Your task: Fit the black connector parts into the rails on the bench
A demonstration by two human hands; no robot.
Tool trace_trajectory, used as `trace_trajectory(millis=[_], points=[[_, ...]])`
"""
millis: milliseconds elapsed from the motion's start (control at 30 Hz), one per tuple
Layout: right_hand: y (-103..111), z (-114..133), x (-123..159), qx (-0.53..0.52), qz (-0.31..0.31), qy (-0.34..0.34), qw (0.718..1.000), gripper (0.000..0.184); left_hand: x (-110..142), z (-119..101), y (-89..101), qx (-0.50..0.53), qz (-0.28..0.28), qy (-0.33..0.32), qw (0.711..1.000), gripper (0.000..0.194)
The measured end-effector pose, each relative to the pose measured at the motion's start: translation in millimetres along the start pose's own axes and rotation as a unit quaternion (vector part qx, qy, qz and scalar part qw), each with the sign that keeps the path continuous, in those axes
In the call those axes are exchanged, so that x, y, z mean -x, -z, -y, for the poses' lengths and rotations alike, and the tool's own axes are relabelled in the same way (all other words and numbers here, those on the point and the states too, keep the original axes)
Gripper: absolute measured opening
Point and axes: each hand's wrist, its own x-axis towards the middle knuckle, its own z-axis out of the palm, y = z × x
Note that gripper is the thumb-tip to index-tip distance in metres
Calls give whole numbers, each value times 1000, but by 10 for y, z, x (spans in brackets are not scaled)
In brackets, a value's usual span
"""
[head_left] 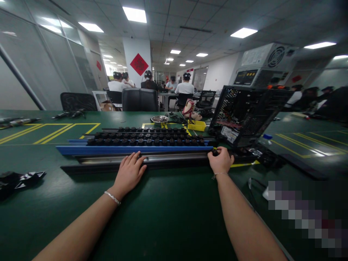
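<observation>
My left hand (129, 172) lies with its fingers stretched out across a long dark rail with a silvery channel (103, 158). Pinched between the thumb and fingers of my right hand (221, 161) is a small black part (215, 152), mostly covered, at the right end of the rails. Just beyond my hands runs a long blue rail (130, 149), parallel to the dark one. Behind it, several rows of round black knob-like pieces (141, 137) sit along more rails. A black rail (89, 168) lies nearest to me.
An open computer case (244, 116) with power supplies (268, 59) on top stands at the right. A metal bowl (160, 119) and yellow tray (197, 125) are farther back. Black plastic packaging (20, 181) lies left on the green table (163, 224). People sit at far tables.
</observation>
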Motion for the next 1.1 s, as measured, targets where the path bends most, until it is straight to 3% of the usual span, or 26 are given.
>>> trace_trajectory(millis=[233, 1100], points=[[-44, 34, 48, 8, 3, 50, 999, 25, -5, 5, -9, 8, 1, 4, 1000, 41], [-86, 299, 216, 1, 36, 129, 991, 24, -6, 8, -19, 8, -2, 6, 1000, 41]])
